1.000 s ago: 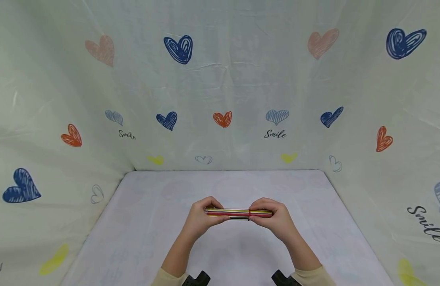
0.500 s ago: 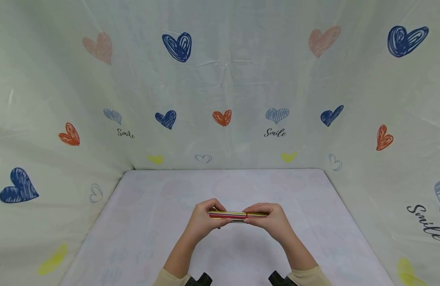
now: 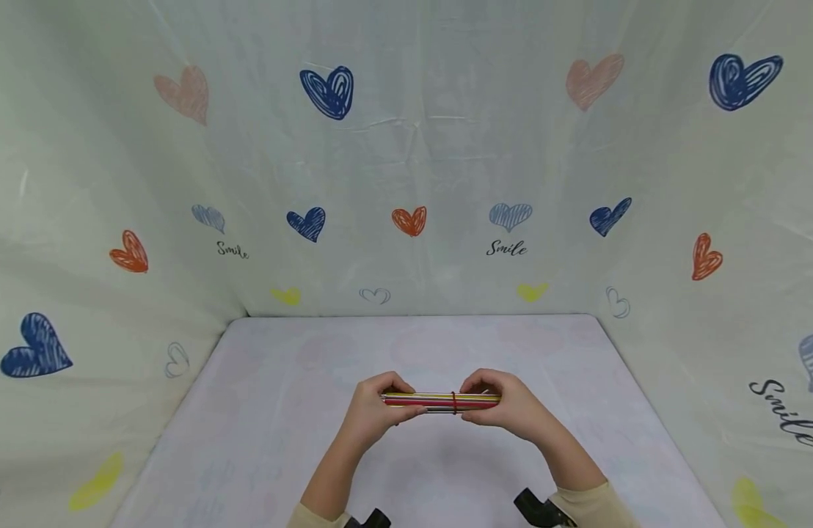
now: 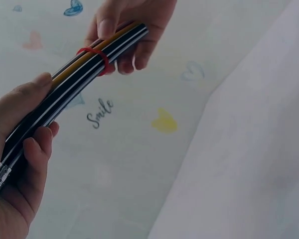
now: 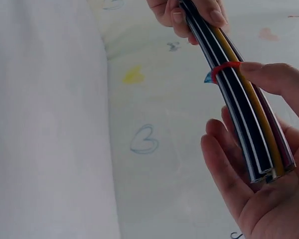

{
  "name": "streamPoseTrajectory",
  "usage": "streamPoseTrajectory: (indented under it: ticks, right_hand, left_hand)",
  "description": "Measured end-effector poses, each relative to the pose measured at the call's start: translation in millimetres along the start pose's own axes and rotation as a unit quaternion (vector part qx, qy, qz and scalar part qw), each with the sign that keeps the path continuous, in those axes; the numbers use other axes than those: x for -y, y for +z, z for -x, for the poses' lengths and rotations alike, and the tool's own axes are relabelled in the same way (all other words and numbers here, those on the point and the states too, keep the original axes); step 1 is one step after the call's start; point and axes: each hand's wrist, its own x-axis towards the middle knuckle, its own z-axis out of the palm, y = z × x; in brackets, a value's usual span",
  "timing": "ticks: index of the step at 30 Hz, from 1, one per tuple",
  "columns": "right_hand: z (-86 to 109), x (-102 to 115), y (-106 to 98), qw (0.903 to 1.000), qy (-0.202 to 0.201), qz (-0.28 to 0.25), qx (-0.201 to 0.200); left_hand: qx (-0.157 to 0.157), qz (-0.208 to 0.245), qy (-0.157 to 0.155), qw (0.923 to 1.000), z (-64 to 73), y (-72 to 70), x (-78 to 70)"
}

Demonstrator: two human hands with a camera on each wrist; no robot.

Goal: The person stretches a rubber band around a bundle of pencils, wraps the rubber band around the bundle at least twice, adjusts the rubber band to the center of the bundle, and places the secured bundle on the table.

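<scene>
A bundle of striped pencils [image 3: 429, 401], in dark, yellow and red, is held level above the table between both hands. A red rubber band [image 5: 224, 67] circles it right of the middle. My left hand [image 3: 369, 409] grips the left end, where a metal ferrule and eraser [image 4: 1, 175] show in the left wrist view. My right hand [image 3: 512, 402] holds the other end, whose flat, unsharpened tips [image 5: 271, 175] show in the right wrist view. There its thumb touches the band, and its other fingers lie loosely curled under and beside the pencils.
A white table [image 3: 281, 352] lies beneath the hands. Pale sheeting [image 3: 406, 161] printed with hearts and "Smile" rises behind it and along both sides. Dark wrist cameras [image 3: 541, 508] sit at both cuffs.
The right hand first came left over the band, then drew back right, so the whole band now shows in the head view. The left hand stays on its end of the pencils.
</scene>
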Motion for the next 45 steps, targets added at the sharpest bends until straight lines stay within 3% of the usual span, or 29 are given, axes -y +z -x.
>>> streamPoseTrajectory:
  ticks: [4,7,21,28,38,45]
  right_hand:
    - [-5.0,9,-5,0.9991,-0.005,0.027,0.033]
    - [-8.0,15,-5,0.9983,-0.009,0.045,0.036]
    - [-12.9,12,3,0.9988,-0.010,0.047,-0.004]
    - [-9.4,10,9,0.9953,-0.002,0.089,-0.039]
    - [-15.1,16,-2,0.9963,-0.004,0.076,0.040]
    - [-21.1,22,-1,0.9915,-0.024,0.122,0.039]
  left_hand:
    - [0.000,0.007,0.015,0.9999,0.3,1.5,-1.7]
    - [-0.005,0.006,0.024,0.9997,1.0,3.1,-3.1]
    - [-0.008,0.004,0.041,0.9991,-0.9,9.3,-7.9]
    - [-0.008,-0.006,0.046,0.9989,-1.2,12.1,-4.0]
    - [-0.011,-0.038,0.061,0.9973,-7.3,-0.2,-2.8]
    - [0.002,-0.062,0.075,0.9952,-11.5,-6.4,-4.1]
